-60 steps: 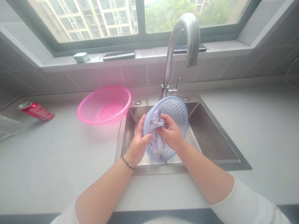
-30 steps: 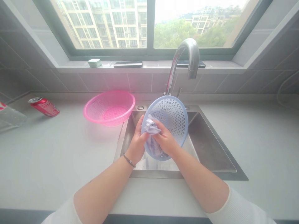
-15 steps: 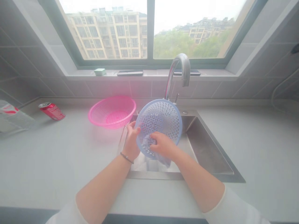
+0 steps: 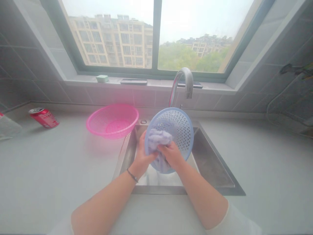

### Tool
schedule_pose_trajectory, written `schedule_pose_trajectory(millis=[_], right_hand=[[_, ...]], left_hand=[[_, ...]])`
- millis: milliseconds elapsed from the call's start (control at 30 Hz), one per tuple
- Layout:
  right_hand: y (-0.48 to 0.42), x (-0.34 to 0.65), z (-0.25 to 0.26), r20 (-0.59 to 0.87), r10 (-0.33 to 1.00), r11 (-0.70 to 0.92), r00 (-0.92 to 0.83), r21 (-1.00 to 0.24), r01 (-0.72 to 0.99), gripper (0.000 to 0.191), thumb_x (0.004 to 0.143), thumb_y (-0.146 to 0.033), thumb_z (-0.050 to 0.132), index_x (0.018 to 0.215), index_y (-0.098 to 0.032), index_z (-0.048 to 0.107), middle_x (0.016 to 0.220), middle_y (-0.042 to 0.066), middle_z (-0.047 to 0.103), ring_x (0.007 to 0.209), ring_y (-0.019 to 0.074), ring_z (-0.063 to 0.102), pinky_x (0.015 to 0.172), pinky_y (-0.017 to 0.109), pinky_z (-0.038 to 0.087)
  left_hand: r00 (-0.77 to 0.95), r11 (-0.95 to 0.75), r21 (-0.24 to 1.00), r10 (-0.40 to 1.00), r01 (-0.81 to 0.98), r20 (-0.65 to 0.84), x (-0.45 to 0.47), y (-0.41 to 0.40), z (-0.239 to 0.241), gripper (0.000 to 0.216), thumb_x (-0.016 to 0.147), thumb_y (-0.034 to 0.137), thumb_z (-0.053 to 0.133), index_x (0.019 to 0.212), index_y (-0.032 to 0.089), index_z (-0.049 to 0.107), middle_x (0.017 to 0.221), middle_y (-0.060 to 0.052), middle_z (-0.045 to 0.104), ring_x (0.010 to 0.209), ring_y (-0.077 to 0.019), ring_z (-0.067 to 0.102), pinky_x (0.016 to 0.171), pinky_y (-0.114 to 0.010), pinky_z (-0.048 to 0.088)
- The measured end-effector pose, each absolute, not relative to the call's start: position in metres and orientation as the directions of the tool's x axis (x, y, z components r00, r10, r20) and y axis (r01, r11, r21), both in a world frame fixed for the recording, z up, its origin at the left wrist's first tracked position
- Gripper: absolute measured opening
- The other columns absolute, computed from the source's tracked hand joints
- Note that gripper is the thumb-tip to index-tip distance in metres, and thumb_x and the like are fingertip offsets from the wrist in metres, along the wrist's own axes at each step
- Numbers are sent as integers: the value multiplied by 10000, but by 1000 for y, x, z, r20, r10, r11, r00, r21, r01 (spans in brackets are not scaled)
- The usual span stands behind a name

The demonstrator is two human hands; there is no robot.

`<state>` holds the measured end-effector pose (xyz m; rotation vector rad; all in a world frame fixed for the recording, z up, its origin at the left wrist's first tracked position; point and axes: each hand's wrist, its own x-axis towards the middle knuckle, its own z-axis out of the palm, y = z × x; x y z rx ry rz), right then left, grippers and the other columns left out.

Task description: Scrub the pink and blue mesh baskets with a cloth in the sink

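A light blue plastic colander (image 4: pixel 184 133) is held tilted over the sink, its hollow side facing me. My left hand (image 4: pixel 143 157) grips its left rim, thumb inside and the other fingers hidden behind. My right hand (image 4: pixel 171 154) is closed on a pale lilac cloth (image 4: pixel 158 137), which is bunched against the inner left part of the colander. A tail of the cloth hangs below my right fingers.
A steel sink (image 4: pixel 215 160) lies beneath, with a curved faucet (image 4: pixel 187 81) behind it. To the left are a pink basket (image 4: pixel 97 132), a red can (image 4: pixel 46 118) and a clear plastic item (image 4: pixel 8 127). A green block (image 4: pixel 102 78) and phone-like slabs (image 4: pixel 134 82) rest on the sill.
My right hand and the cloth have moved up inside the colander, and the cloth is now more bunched. The colander is turned slightly. The whole view has shifted a little.
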<state>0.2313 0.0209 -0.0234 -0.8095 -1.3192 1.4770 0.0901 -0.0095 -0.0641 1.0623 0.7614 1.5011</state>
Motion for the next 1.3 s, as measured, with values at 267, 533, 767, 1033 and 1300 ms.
schedule_pose_trajectory(millis=[267, 533, 767, 1033, 1300], right_hand=[[21, 244, -33, 44, 799, 368, -600, -825, 430, 206, 675, -143, 700, 872, -188, 734, 923, 29, 701, 885, 210, 632, 833, 329, 479], [24, 234, -33, 105, 908, 139, -405, -989, 53, 201, 723, -274, 740, 912, -206, 730, 939, 24, 738, 932, 220, 655, 892, 348, 502], [25, 232, -28, -80, 987, -144, -137, -811, -568, 544, 711, -508, 883, 1145, -269, 660, 971, 13, 765, 866, 238, 729, 833, 392, 602], [13, 222, -34, 33, 929, -26, -369, -988, -155, 554, 738, -353, 834, 1258, -221, 695, 1309, 92, 735, 1247, 314, 665, 1122, 494, 492], [24, 237, -38, 34, 876, 204, -480, -929, 308, 446, 628, -164, 656, 1068, -190, 728, 1020, 52, 756, 1003, 286, 686, 950, 443, 535]], left_hand=[[-155, -137, 837, 986, -530, 63, 68, -9, -38, 710, 716, 284, 831, 1386, 247, 600, 1379, -109, 683, 1299, -357, 641, 1081, -504, 529], [41, -131, 958, 988, -254, 146, 82, -10, -56, 898, 726, 482, 910, 1521, 257, 557, 1535, -135, 604, 1453, -403, 524, 1249, -543, 375], [196, -212, 963, 950, -168, 243, 87, -9, -78, 1345, 604, 531, 990, 1689, 412, 205, 1770, -91, 231, 1618, -421, 257, 1327, -592, 208], [-68, -290, 911, 957, -292, 283, 81, -10, -58, 1147, 715, 500, 931, 1662, 342, 301, 1702, -118, 390, 1571, -390, 377, 1285, -526, 334], [-206, -290, 904, 950, -315, 233, 68, -9, -41, 872, 778, 678, 819, 1484, 264, 518, 1448, -142, 645, 1400, -360, 577, 1154, -476, 478]])
